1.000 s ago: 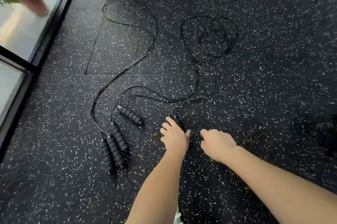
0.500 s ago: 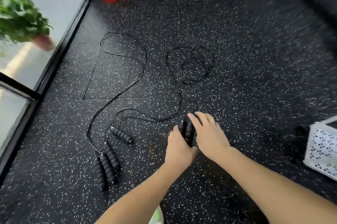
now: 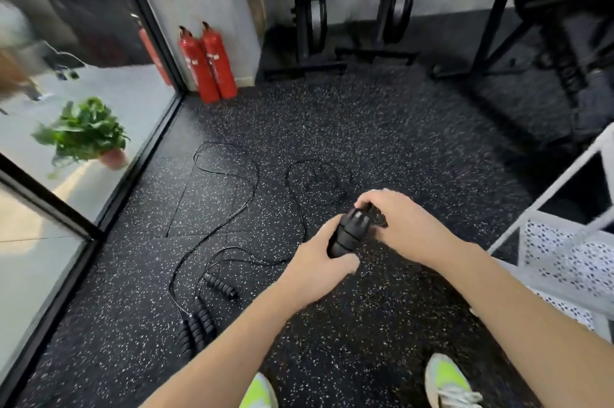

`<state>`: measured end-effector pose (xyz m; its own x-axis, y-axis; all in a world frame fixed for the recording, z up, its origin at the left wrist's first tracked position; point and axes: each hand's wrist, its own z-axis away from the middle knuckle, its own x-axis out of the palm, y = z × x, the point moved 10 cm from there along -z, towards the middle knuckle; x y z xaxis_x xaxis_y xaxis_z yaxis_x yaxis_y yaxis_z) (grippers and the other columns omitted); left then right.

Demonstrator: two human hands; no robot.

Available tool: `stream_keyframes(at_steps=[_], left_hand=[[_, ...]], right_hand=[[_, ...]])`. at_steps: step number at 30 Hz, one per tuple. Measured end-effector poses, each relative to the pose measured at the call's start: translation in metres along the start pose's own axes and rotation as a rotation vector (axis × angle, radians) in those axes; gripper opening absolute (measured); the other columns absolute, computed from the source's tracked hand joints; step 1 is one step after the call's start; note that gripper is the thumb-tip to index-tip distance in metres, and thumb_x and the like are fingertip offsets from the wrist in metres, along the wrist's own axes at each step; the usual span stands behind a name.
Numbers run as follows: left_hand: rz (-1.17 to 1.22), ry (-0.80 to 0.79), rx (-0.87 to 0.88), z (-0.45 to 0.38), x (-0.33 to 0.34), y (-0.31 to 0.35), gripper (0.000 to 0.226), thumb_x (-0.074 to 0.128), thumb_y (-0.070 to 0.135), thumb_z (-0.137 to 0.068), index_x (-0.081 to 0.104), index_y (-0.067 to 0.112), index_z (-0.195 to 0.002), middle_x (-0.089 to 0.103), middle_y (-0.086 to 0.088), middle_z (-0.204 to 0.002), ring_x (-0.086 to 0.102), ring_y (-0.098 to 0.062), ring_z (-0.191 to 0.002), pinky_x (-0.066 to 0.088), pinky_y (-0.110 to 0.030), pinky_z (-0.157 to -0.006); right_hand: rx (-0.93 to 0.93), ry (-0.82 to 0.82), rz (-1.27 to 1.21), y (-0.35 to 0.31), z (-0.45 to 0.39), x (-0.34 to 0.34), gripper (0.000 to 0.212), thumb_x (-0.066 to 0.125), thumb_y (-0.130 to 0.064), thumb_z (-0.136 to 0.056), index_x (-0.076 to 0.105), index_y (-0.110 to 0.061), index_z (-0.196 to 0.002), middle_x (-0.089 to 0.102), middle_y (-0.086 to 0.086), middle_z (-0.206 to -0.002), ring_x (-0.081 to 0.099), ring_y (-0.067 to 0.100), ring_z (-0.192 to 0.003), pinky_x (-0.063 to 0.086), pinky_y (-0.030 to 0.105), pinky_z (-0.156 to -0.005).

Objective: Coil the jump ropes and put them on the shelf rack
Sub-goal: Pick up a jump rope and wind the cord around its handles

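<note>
Two black ribbed jump rope handles point(image 3: 349, 233) are held together above the floor. My left hand point(image 3: 315, 269) grips their lower ends. My right hand point(image 3: 402, 225) curls over their top ends, where the thin black cord leaves them. That cord trails down to a loose tangle point(image 3: 319, 178) on the speckled floor. Another rope's cord point(image 3: 232, 205) snakes across the floor to the left. Its handle point(image 3: 221, 286) lies alone, and more black handles point(image 3: 196, 329) lie bunched near my left forearm. The white shelf rack point(image 3: 564, 254) stands at the right edge.
Two red fire extinguishers point(image 3: 207, 63) stand in the far corner by a glass wall point(image 3: 66, 128) with a potted plant behind it. Black gym frames point(image 3: 352, 9) line the back wall. My shoes point(image 3: 445, 381) show at the bottom.
Both hands have lifted the handle pair off the floor and my view has risen, bringing the extinguishers, gym frames and white rack into sight. The cord tangle has been pulled nearer.
</note>
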<state>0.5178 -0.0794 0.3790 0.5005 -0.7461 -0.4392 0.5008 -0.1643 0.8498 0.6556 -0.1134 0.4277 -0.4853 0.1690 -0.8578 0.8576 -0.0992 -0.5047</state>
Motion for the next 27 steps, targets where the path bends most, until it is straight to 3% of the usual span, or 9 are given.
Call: stream_keyframes(at_steps=[3, 6, 10, 13, 15, 17, 20, 24, 27], left_hand=[[-0.069, 0.070, 0.023, 0.019, 0.003, 0.025, 0.058, 0.065, 0.029, -0.077, 0.046, 0.061, -0.121, 0.068, 0.013, -0.084, 0.059, -0.006, -0.061, 0.051, -0.025, -0.058], [-0.282, 0.196, 0.012, 0.026, 0.003, 0.034, 0.043, 0.066, 0.036, -0.073, 0.048, 0.043, -0.111, 0.066, 0.012, -0.082, 0.062, -0.012, -0.072, 0.054, -0.033, -0.068], [-0.272, 0.264, -0.033, 0.034, 0.011, 0.036, 0.028, 0.065, 0.036, -0.075, 0.046, 0.034, -0.097, 0.065, 0.009, -0.081, 0.063, -0.015, -0.075, 0.056, -0.037, -0.074], [-0.193, 0.339, -0.027, 0.040, 0.012, 0.046, 0.028, 0.064, 0.035, -0.076, 0.048, 0.035, -0.100, 0.067, 0.009, -0.082, 0.065, -0.015, -0.076, 0.057, -0.038, -0.074], [-0.125, 0.388, -0.018, 0.040, 0.009, 0.049, 0.026, 0.065, 0.032, -0.076, 0.048, 0.033, -0.095, 0.066, 0.009, -0.079, 0.064, -0.016, -0.074, 0.057, -0.038, -0.071], [-0.086, 0.439, -0.023, 0.039, 0.001, 0.048, 0.025, 0.068, 0.030, -0.076, 0.049, 0.032, -0.094, 0.066, 0.009, -0.077, 0.063, -0.015, -0.071, 0.056, -0.037, -0.067], [-0.044, 0.483, -0.040, 0.033, -0.012, 0.043, 0.025, 0.070, 0.028, -0.080, 0.052, 0.032, -0.096, 0.068, 0.009, -0.077, 0.064, -0.012, -0.068, 0.051, -0.031, -0.061], [0.385, 0.322, -0.093, 0.018, -0.004, 0.026, 0.022, 0.067, 0.015, -0.073, 0.060, 0.024, -0.093, 0.062, 0.003, -0.069, 0.054, -0.015, -0.056, 0.045, -0.029, -0.056], [0.800, 0.181, -0.124, 0.013, 0.005, 0.018, 0.031, 0.065, 0.012, -0.068, 0.059, 0.009, -0.098, 0.057, -0.008, -0.069, 0.051, -0.019, -0.055, 0.045, -0.031, -0.052]], right_hand=[[0.098, 0.050, -0.204, 0.010, 0.024, -0.013, 0.040, 0.073, -0.011, -0.089, 0.059, -0.042, -0.109, 0.064, -0.023, -0.108, 0.059, 0.000, -0.100, 0.049, 0.027, -0.089], [0.123, 0.192, -0.389, 0.019, 0.042, -0.024, 0.036, 0.064, -0.002, -0.095, 0.067, -0.034, -0.113, 0.070, -0.019, -0.106, 0.064, -0.001, -0.096, 0.050, 0.017, -0.084], [0.129, 0.365, -0.429, 0.021, 0.050, -0.032, 0.027, 0.050, -0.011, -0.104, 0.065, -0.033, -0.110, 0.071, -0.015, -0.100, 0.063, -0.001, -0.084, 0.046, 0.015, -0.074], [0.158, 0.262, -0.512, 0.014, 0.047, -0.011, 0.027, 0.048, -0.006, -0.102, 0.060, -0.024, -0.119, 0.065, -0.014, -0.095, 0.061, 0.003, -0.083, 0.049, 0.026, -0.079], [0.169, 0.175, -0.463, 0.003, 0.047, 0.000, 0.040, 0.047, 0.005, -0.099, 0.049, -0.008, -0.136, 0.059, -0.012, -0.102, 0.058, -0.002, -0.085, 0.043, 0.010, -0.078], [0.154, 0.091, -0.402, -0.010, 0.048, 0.011, 0.051, 0.047, 0.004, -0.099, 0.036, -0.009, -0.148, 0.059, -0.005, -0.117, 0.062, 0.007, -0.100, 0.038, 0.001, -0.080], [0.137, 0.060, -0.260, -0.024, 0.047, 0.016, 0.074, 0.054, -0.006, -0.094, 0.022, -0.034, -0.154, 0.065, -0.006, -0.123, 0.066, 0.021, -0.101, 0.055, 0.032, -0.083], [0.145, 0.040, -0.178, -0.034, 0.046, 0.013, 0.084, 0.048, -0.012, -0.099, -0.003, -0.037, -0.161, 0.056, -0.001, -0.140, 0.063, 0.028, -0.109, 0.051, 0.049, -0.090], [0.082, 0.132, -0.161, -0.046, 0.050, -0.001, 0.058, 0.031, -0.035, -0.108, 0.011, -0.030, -0.162, 0.057, -0.004, -0.133, 0.062, 0.021, -0.106, 0.050, 0.042, -0.092]])
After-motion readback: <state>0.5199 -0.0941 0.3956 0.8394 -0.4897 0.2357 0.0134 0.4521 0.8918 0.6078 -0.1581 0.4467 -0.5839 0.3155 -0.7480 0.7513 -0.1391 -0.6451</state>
